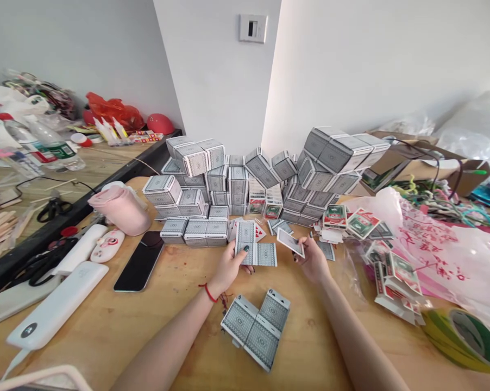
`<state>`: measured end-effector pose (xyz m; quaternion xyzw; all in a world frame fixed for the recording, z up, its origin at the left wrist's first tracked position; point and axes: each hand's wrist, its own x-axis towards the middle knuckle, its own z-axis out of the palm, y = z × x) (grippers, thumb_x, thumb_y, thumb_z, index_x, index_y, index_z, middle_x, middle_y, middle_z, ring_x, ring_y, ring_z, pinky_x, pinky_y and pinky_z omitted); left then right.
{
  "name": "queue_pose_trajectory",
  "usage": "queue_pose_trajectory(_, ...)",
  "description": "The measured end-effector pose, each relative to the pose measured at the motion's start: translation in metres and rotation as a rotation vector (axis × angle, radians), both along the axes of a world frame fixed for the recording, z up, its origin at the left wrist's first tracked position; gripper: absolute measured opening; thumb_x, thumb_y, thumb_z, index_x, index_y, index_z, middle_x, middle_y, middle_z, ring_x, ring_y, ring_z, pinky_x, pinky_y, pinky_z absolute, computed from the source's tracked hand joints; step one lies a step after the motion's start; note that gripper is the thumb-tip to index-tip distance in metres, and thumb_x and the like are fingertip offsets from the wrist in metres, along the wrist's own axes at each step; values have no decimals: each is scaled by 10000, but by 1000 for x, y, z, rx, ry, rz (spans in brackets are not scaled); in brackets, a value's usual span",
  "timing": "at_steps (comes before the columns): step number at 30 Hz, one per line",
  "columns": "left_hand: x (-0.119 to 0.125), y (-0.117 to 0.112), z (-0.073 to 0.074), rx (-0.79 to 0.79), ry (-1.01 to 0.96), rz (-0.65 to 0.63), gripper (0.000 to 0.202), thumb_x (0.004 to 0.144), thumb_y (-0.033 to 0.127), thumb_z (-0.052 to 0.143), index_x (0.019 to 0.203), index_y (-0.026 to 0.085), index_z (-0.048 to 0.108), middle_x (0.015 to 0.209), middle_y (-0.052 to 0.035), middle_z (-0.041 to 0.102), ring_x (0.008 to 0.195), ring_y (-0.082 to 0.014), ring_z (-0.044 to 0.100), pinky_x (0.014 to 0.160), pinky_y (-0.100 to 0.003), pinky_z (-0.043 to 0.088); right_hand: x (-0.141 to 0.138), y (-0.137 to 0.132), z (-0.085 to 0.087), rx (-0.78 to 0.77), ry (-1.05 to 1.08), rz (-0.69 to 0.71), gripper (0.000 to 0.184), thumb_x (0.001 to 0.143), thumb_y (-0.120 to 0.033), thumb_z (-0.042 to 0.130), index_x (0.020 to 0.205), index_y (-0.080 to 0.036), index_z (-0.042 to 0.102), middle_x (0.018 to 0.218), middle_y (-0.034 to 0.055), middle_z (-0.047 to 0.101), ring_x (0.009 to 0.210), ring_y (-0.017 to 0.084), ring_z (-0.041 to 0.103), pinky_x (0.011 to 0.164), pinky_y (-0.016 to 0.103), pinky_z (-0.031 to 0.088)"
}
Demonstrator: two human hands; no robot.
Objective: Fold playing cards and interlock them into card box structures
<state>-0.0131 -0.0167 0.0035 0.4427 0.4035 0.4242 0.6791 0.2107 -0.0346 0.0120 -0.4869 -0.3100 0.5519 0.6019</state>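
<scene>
My left hand point(227, 266) is closed on playing cards point(245, 241) with grey patterned backs; one stands upright and another lies crosswise at its right. Between the fingers of my right hand point(313, 258) is a single playing card point(289, 241), tilted, its pale side towards me. Nearer to me on the table lies a heart-like block made of folded cards point(259, 328), touched by neither hand. Behind my left hand, a few face-up cards point(261, 232) with red marks show. Stacks of card-covered blocks point(196, 231) rise behind both hands.
A black phone point(139, 262), white power bank point(57, 304) and pink roll point(120, 206) lie at left. Right of my arm are opened card boxes point(400, 277), a pink-printed plastic bag point(432, 244) and yellow-green tape point(457, 336). Blocks point(334, 152) lean high at back right.
</scene>
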Motion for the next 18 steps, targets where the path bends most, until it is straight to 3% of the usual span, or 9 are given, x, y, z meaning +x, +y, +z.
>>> queue_pose_trajectory(3, -1, 2, 1, -28, -50, 17, 329, 716, 363, 575, 948, 170, 445, 645, 23, 575, 447, -97, 538, 415, -209, 433, -1, -9, -1, 20, -26, -21, 338, 594, -376, 691, 826, -227, 496, 612, -66, 513, 373, 61, 455, 314, 175, 375)
queue_pose_trajectory(6, -3, 4, 2, -55, -102, 19, 338, 711, 361, 586, 955, 173, 449, 671, 16, 581, 452, -86, 527, 409, -193, 406, -4, -14, 0, 31, -88, 11, 448, 606, -345, 696, 987, -236, 488, 658, -62, 523, 372, 61, 471, 301, 176, 375)
queue_pose_trajectory(18, -3, 3, 3, -40, -60, 35, 371, 716, 390, 579, 998, 185, 450, 707, 18, 569, 472, -74, 490, 438, -197, 407, -4, -21, 0, 115, -359, -72, 343, 638, -374, 659, 921, -232, 526, 717, -2, 575, 407, 125, 512, 342, 280, 443)
